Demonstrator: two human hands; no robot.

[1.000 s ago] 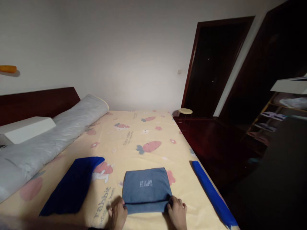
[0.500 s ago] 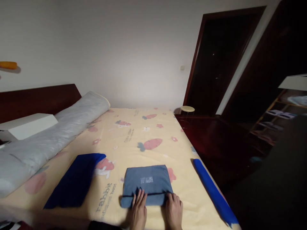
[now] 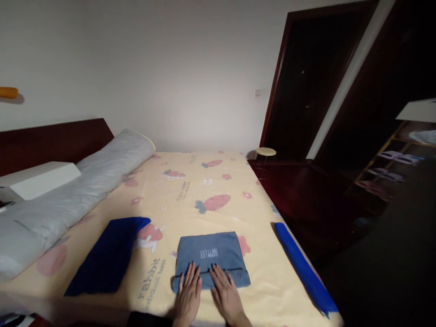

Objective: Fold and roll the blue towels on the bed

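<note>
A grey-blue folded cloth (image 3: 207,247) with "HAPPY LIFE" printed in white lies flat on the bed, its near edge turned over into a band. My left hand (image 3: 189,290) rests on the left part of that band, fingers stretched out. On the middle of the band lies my right hand (image 3: 226,293), fingers flat and slightly spread. Neither hand grips anything; both press on the fabric. To the left is a dark blue folded cloth (image 3: 105,259). A bright blue rolled cloth (image 3: 303,268) lies along the bed's right edge.
The bed's yellow sheet (image 3: 190,218) has printed carrots and rabbits. A long grey bolster (image 3: 91,181) and a white box (image 3: 44,179) are by the headboard (image 3: 54,141). Beyond the bed's right edge are a round stool (image 3: 265,151) and a rack with slippers (image 3: 398,156).
My right hand has moved left from the cloth's right corner to its middle and flattened out. My left hand has shifted slightly left. The turned-over band's right end is now uncovered.
</note>
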